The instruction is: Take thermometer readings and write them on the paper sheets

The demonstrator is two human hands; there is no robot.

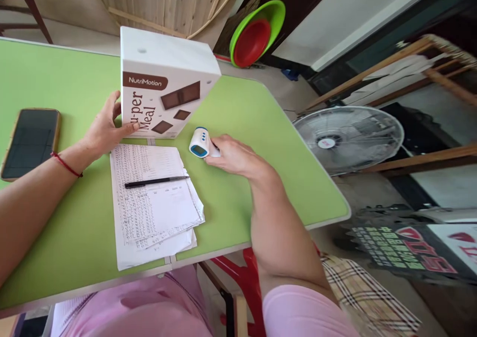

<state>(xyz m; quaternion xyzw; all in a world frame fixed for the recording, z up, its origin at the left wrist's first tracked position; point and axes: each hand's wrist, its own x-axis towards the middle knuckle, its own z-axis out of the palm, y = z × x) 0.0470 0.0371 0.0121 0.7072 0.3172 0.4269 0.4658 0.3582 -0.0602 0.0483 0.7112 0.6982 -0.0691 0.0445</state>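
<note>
A white box (171, 88) printed with chocolate pieces and "NutriMotion" stands upright on the green table. My left hand (110, 123) grips its lower left edge, with the thumb on the front face and the fingers behind. To the right of the box, my right hand (233, 155) is closed around the handle of a white and blue infrared thermometer (199, 142), whose small screen and buttons face me. Handwritten papers (149, 208) lie in front of the box, and a black pen (156, 182) rests across them.
A phone (32, 143) lies at the left on the green table (231, 212). Beyond the table's right edge stand a fan (348, 138) and a wooden rack (372, 91). Green (278, 16) and red basins (253, 41) lean at the back. Below the near edge is a red stool (238, 277).
</note>
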